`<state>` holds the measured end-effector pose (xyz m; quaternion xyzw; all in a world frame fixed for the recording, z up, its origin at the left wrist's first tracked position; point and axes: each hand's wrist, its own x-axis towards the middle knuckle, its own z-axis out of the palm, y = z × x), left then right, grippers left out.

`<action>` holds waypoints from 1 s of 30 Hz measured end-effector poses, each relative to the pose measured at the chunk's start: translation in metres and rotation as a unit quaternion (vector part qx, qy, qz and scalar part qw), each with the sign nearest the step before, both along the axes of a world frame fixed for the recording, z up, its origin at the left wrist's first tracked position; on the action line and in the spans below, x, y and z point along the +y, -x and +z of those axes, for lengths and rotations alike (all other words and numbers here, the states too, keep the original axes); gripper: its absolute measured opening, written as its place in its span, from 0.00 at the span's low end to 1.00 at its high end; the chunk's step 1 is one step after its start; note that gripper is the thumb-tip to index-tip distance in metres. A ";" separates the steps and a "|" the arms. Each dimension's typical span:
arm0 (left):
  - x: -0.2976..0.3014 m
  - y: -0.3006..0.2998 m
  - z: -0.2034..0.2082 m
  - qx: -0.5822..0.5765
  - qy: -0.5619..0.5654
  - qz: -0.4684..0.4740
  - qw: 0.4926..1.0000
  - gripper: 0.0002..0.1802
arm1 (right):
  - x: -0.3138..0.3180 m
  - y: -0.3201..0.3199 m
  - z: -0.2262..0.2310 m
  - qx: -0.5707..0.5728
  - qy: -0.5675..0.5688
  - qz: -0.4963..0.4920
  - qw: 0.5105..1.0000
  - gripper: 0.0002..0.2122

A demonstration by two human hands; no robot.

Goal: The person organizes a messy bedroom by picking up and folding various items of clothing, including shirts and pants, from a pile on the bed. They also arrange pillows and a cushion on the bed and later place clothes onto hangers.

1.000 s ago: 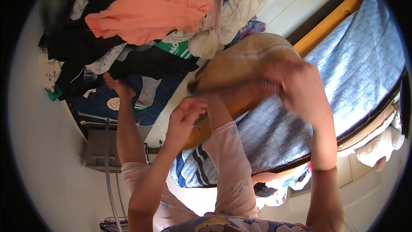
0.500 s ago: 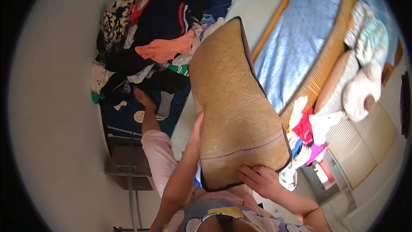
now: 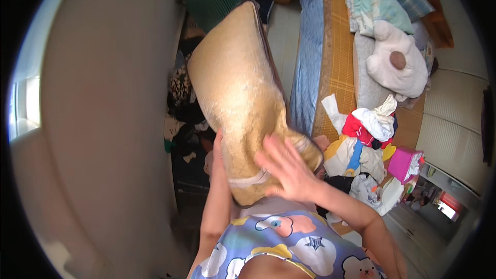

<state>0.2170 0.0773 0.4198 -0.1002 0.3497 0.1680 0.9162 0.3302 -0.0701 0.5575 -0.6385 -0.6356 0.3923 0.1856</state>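
Note:
A tan woven-mat pillow (image 3: pixel 235 82) with dark piping and a pale seam across its near end is held up at a slant before me. My left hand (image 3: pixel 219 160) grips its left edge, thumb up along the side, the other fingers hidden behind it. Fingers outstretched and slightly blurred, my right hand (image 3: pixel 289 168) lies over the near right part, where the cover bulges and creases. I cannot tell whether that palm presses on the pillow or hovers just above.
To the right is a bed with a woven mat (image 3: pixel 338 67), a blue sheet (image 3: pixel 309 57) and a white animal-shaped pillow (image 3: pixel 411 80). Heaped clothes (image 3: pixel 356 150) and a magenta box (image 3: pixel 404 164) lie nearer. Dark clothes (image 3: pixel 188 101) cover the floor at left, beside a wall (image 3: pixel 113 98).
My right hand has let go of the pillow's near edge and moved up onto its face, fingers spreading. The pillow is tilted more and bulges near that hand. The view has shifted.

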 end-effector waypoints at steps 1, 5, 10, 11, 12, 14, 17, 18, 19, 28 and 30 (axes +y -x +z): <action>0.002 0.007 -0.006 -0.023 0.005 -0.018 1.000 0.34 | -0.004 -0.019 0.011 0.022 -0.016 0.043 0.999 0.29; 0.008 0.028 0.005 0.015 -0.121 -0.077 0.990 0.36 | 0.017 -0.051 0.072 -0.124 -0.213 -0.157 0.956 0.25; 0.004 0.019 0.028 -0.003 -0.268 -0.070 0.961 0.41 | 0.024 -0.001 0.047 -0.140 -0.253 -0.118 0.950 0.25; 0.003 0.016 0.037 -0.008 -0.294 -0.070 0.953 0.42 | 0.017 0.015 0.035 -0.145 -0.231 -0.080 0.959 0.26; 0.008 0.014 0.048 -0.020 -0.335 -0.076 0.939 0.42 | 0.024 0.015 0.037 -0.150 -0.213 -0.033 0.965 0.26; 0.017 0.021 0.072 -0.030 -0.406 -0.087 0.909 0.41 | 0.042 -0.013 0.078 -0.151 -0.309 0.024 0.939 0.27; 0.034 0.029 0.088 0.014 -0.414 -0.155 0.897 0.40 | 0.071 -0.044 0.147 -0.250 -0.424 -0.083 0.867 0.23; 0.033 0.024 0.091 -0.006 -0.432 -0.149 0.890 0.41 | 0.080 -0.057 0.167 -0.304 -0.453 -0.158 0.823 0.22; 0.032 0.024 0.099 0.023 -0.451 -0.152 0.879 0.43 | 0.092 -0.067 0.175 -0.320 -0.466 -0.217 0.796 0.23; 0.053 0.025 0.095 0.000 -0.504 -0.254 0.826 0.34 | 0.077 -0.036 0.119 -0.184 -0.381 0.015 0.906 0.30; 0.048 0.011 0.134 -0.009 -0.494 -0.165 0.854 0.42 | 0.069 -0.071 0.129 -0.222 -0.420 -0.167 0.864 0.32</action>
